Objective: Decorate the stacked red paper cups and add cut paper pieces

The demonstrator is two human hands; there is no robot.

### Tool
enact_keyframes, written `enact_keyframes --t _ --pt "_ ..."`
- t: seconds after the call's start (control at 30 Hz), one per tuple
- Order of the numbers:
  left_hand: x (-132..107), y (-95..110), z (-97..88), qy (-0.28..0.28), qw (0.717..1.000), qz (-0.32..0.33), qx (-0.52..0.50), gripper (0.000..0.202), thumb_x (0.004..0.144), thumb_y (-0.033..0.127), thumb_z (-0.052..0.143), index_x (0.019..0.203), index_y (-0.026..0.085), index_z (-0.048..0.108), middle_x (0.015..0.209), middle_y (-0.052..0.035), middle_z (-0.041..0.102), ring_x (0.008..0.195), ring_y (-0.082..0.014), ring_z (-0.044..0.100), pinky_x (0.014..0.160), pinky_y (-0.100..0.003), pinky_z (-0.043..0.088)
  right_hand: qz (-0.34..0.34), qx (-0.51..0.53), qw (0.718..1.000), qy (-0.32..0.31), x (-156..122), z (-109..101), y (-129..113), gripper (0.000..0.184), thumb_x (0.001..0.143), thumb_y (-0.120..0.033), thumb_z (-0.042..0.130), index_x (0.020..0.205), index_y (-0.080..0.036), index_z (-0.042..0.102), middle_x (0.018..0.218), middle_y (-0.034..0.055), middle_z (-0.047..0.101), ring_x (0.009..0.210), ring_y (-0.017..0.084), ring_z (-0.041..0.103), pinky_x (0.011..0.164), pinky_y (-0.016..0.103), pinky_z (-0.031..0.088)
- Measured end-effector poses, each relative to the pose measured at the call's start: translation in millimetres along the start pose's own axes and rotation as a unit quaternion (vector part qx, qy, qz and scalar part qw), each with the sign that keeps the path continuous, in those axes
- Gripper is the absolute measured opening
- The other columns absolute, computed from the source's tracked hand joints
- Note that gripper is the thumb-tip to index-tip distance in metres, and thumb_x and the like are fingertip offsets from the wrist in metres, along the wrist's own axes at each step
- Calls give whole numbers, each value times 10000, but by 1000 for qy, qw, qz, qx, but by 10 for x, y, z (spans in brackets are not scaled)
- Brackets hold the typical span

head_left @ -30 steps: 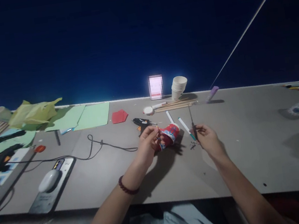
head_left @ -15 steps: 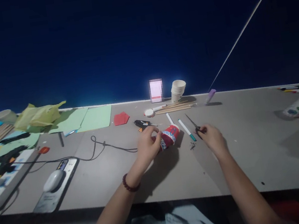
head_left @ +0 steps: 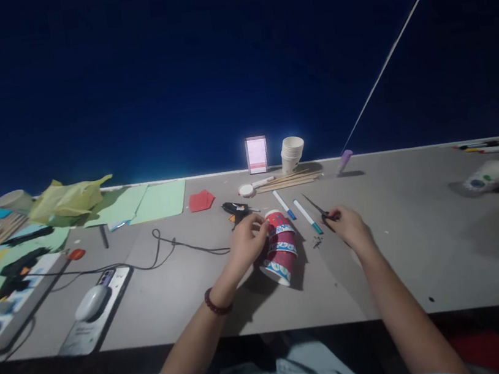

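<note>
Several decorated red paper cups (head_left: 281,246), joined end to end with blue-and-white patterned bands, tilt over the table. My left hand (head_left: 249,236) pinches them near the upper end, its fingers closed at the left side. To the right, my right hand (head_left: 349,224) has its fingers around the handles of black scissors (head_left: 314,205), whose blades point away and to the left. Between the hands lie a blue-tipped marker (head_left: 284,205) and a green-tipped marker (head_left: 308,216). Small dark scraps (head_left: 316,242) are below the markers.
A black glue gun (head_left: 234,209) trails its cord to the left. Behind are a stack of white paper cups (head_left: 292,155), wooden sticks (head_left: 288,181) and red paper (head_left: 201,200). A phone (head_left: 95,314) and a power strip (head_left: 28,298) lie left; more cups (head_left: 494,176) stand right.
My left hand has swung the joined cups from pointing right to more upright, their wide end now toward me. My right hand stays on the scissors. The view has shifted slightly.
</note>
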State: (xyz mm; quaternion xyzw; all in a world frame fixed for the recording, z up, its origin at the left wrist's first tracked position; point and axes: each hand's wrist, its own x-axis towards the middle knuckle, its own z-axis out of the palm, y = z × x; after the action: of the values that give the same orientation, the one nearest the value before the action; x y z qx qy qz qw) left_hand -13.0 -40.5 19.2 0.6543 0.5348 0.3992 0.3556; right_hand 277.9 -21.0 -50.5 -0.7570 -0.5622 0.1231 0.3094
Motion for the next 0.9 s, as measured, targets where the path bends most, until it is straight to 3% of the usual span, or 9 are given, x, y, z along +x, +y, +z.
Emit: enact_keyframes --t 0.13,0.23,0.4,0.5,0.6,0.73,0.9 --pt "72 -63 40 -10 986 -32 -164 219 737 387 697 736 172 655 712 -42 673 667 -156 617 563 -244 436 -3 -26 1000 -12 -21 -66 -61 160 662 -362 656 668 -232 565 701 15 634 643 174 560 569 265 343" --pt "93 -70 58 -15 963 -75 -259 287 665 419 766 725 156 666 673 -35 665 626 -142 595 550 -244 438 36 -59 996 -61 -37 -150 -123 211 676 -398 654 614 -232 540 594 -13 582 544 150 502 523 264 290" --pt "67 -17 37 -14 942 -107 -317 294 641 401 806 715 146 678 683 -35 675 628 -121 596 575 -232 441 46 -40 988 -144 -52 -241 -163 249 699 -428 620 588 -222 538 489 -51 521 464 125 471 488 251 246" --pt "55 19 17 -21 932 -112 -346 304 639 403 812 717 145 672 683 -40 686 634 -122 610 589 -231 450 30 -35 988 -150 -47 -245 -146 242 688 -433 628 601 -222 545 484 -59 493 467 127 462 480 246 250" --pt "52 42 2 -29 920 -124 -371 322 623 408 827 728 152 662 679 -35 690 647 -137 636 618 -247 476 16 -16 993 -118 -82 -243 -213 209 689 -398 625 614 -222 539 492 -60 478 485 129 459 491 241 282" --pt "42 54 12 -46 917 -133 -373 338 603 412 844 717 154 657 668 -29 688 645 -144 645 618 -254 480 -53 156 982 -93 -280 -246 -601 254 762 -451 595 768 -199 624 598 -23 557 551 133 490 530 244 357" --pt "-2 67 55 -74 926 -114 -352 332 605 425 844 694 149 682 630 -22 673 573 -114 593 573 -239 447 -72 317 926 -193 -625 -167 -1175 304 763 -497 655 823 -200 682 803 30 699 673 156 589 620 266 455"
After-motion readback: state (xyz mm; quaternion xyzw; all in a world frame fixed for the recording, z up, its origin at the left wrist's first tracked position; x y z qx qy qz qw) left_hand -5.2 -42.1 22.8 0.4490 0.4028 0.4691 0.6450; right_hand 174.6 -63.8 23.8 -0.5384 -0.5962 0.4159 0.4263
